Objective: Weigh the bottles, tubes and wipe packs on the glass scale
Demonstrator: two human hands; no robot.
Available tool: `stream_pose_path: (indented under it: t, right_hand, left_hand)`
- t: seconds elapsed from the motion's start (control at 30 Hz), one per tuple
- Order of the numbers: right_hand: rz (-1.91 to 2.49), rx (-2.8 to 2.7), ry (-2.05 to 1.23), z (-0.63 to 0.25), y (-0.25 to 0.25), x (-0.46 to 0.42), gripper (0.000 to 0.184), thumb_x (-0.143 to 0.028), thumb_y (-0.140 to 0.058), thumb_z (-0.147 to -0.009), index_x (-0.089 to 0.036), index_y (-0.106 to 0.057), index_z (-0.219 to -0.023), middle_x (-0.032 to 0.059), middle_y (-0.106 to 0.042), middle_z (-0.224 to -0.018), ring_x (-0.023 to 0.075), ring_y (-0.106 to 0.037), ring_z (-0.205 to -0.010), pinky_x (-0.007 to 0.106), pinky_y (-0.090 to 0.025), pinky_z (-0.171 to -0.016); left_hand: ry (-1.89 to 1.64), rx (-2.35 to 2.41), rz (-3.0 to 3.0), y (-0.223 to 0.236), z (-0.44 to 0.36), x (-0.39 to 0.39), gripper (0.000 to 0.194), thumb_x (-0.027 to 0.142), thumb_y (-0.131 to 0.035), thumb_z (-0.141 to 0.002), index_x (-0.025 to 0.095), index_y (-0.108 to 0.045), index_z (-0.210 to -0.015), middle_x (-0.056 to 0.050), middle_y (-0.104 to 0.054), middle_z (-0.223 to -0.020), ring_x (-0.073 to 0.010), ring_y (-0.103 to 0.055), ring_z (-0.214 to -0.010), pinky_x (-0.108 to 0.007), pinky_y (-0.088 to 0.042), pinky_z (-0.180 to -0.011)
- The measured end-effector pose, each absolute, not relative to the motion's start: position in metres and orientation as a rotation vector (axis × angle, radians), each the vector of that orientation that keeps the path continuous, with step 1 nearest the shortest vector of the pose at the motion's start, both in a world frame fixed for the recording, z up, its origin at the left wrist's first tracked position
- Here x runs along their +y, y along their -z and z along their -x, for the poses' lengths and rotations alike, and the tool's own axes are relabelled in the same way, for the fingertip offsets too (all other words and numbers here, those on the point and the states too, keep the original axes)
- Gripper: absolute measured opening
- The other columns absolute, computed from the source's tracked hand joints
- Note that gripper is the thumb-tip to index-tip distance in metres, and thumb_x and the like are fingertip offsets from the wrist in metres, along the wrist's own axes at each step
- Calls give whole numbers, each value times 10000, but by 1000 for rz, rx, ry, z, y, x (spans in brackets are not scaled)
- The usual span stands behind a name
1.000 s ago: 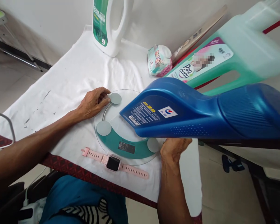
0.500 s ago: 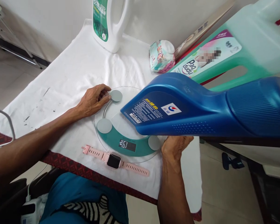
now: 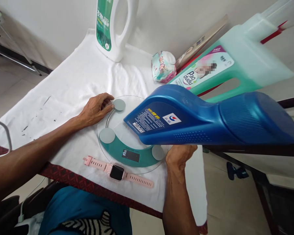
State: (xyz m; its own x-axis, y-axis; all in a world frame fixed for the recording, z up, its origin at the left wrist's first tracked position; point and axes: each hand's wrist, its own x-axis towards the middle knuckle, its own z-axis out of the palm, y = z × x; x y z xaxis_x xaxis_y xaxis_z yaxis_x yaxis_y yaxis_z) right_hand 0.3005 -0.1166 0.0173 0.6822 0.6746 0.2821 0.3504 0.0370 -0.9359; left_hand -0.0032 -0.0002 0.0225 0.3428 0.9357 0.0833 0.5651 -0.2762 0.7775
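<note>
A round glass bathroom scale (image 3: 106,135) with a teal band and grey discs lies on the white cloth. On it stands a large blue bottle (image 3: 186,114) with a ribbed cap, hiding the scale's upper right. The scale's display (image 3: 131,155) is mostly dark, with small marks at its left end. My left hand (image 3: 98,107) is closed on the scale's upper left edge, thumb beside a grey disc. At the lower right edge is my right hand (image 3: 180,158), its fingers hidden by the bottle. A pink watch (image 3: 117,171) lies flat below the scale.
Behind stand a white detergent bottle (image 3: 116,32) with a green label, a wrapped tissue pack (image 3: 163,67) and a green Pao dudu jug (image 3: 232,65). The cloth-covered table (image 3: 71,75) has a dark red patterned edge along my side. Slippers (image 3: 236,171) lie on the floor at right.
The digits that showed on the scale's display have gone dark, leaving small marks. The view has shifted slightly; both hands, the blue bottle and the watch keep their places.
</note>
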Motion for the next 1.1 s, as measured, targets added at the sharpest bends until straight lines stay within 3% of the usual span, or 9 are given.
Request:
stream_pose_path:
  t: [0.1,0.17,0.27,0.33,0.43,0.67,0.83,0.97,1.1]
  right_hand:
    - [1292,-923,-434,-280,-38,-119,664,-799,-462,-913,-257,-708,-1209,89,-674,-1246,304,-607,-1298,561,-512,-1106]
    - [1187,-1003,-540,-265,-52,-122,738,-860,-555,-837,-284,-695,-1276,93,-681,-1283,320,-615,-1326,556,-545,-1082]
    - [1221,-1061,-592,-245,-66,-125,655,-637,-852,-728,-262,-712,-1247,78,-742,-1143,308,-696,-1185,521,-599,-1014]
    - [1304,-1068,-587,-236,-70,-126,519,-470,-900,-735,-239,-736,-1169,45,-758,-980,272,-739,-1020,490,-631,-950]
    - [1357,-1051,-537,-231,-73,-124,421,-393,-896,-748,-218,-748,-1101,12,-751,-876,245,-751,-899,487,-650,-922]
    - [1214,-935,-216,-233,-121,-96,439,-337,-843,-783,-207,-718,-1182,32,-759,-1123,289,-749,-1116,597,-582,-1099]
    - [1033,-1120,38,-254,-162,-52,372,-258,-788,-838,-202,-689,-1192,50,-731,-1228,307,-702,-1249,569,-546,-1154]
    - [1065,-1081,45,-273,-145,-13,534,-296,-862,-762,-152,-647,-1229,93,-740,-1187,304,-737,-1146,520,-599,-1051]
    - [1263,-1075,80,-281,-102,16,679,-427,-874,-724,-163,-615,-1293,97,-714,-1244,284,-722,-1118,542,-585,-1048]
  left_hand:
    - [-738,1296,-1953,-22,3,0,310,367,-608,-968,193,-688,-1212,-74,-745,-1044,-182,-672,-840,-366,-588,-827]
    - [-745,1291,-1954,-22,4,0,313,379,-605,-967,194,-690,-1205,-76,-745,-1038,-187,-676,-839,-368,-587,-819]
    - [-754,1289,-1952,-21,4,0,323,397,-593,-971,193,-688,-1202,-81,-746,-1025,-195,-678,-833,-377,-586,-807]
    - [-758,1280,-1951,-21,4,0,329,404,-586,-972,191,-686,-1202,-82,-747,-1018,-197,-678,-826,-381,-587,-802]
    - [-774,1266,-1950,-20,5,0,318,397,-592,-958,193,-687,-1182,-77,-748,-1000,-196,-679,-812,-381,-588,-800]
    - [-809,1243,-1928,-13,5,0,309,409,-570,-954,203,-666,-1162,-82,-744,-1026,-213,-680,-819,-395,-580,-793]
    - [-816,1243,-1929,-10,4,0,302,398,-549,-962,205,-655,-1168,-87,-741,-1044,-225,-684,-840,-397,-572,-798]
    - [-824,1235,-1938,-8,5,0,295,383,-551,-960,205,-654,-1171,-91,-739,-1052,-229,-690,-847,-393,-571,-791]
    - [-848,1229,-1948,-6,5,0,272,362,-548,-962,210,-653,-1161,-94,-739,-1045,-252,-707,-920,-417,-575,-854]
